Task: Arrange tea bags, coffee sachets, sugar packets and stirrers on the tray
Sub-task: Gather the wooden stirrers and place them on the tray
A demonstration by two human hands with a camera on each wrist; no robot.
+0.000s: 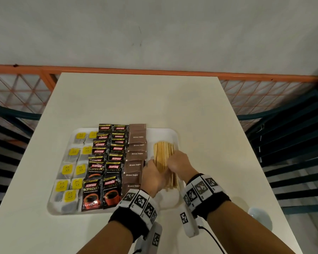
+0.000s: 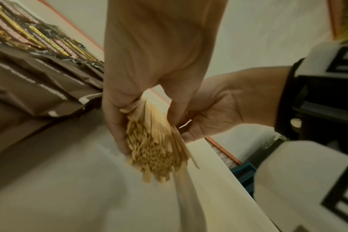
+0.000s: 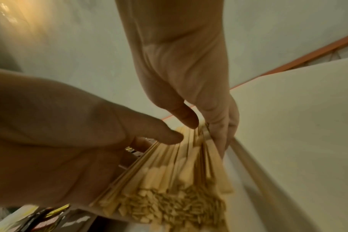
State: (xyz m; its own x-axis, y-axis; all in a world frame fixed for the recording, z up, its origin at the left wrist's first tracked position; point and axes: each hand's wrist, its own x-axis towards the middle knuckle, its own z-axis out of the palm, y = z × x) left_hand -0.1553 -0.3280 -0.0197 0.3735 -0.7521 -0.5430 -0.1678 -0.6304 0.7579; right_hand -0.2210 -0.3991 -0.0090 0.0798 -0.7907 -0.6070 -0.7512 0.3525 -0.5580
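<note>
On the table sits a white tray. Against the stirrers, brown sugar packets lie just left in a column, coffee sachets in two columns left of those, tea bags farthest left. The left hand and right hand grip the stirrers from either side, near their near end.

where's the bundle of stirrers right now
In the head view, the stirrers sit at the tray's right end, beside the brown sugar packets, held between both hands.
</note>
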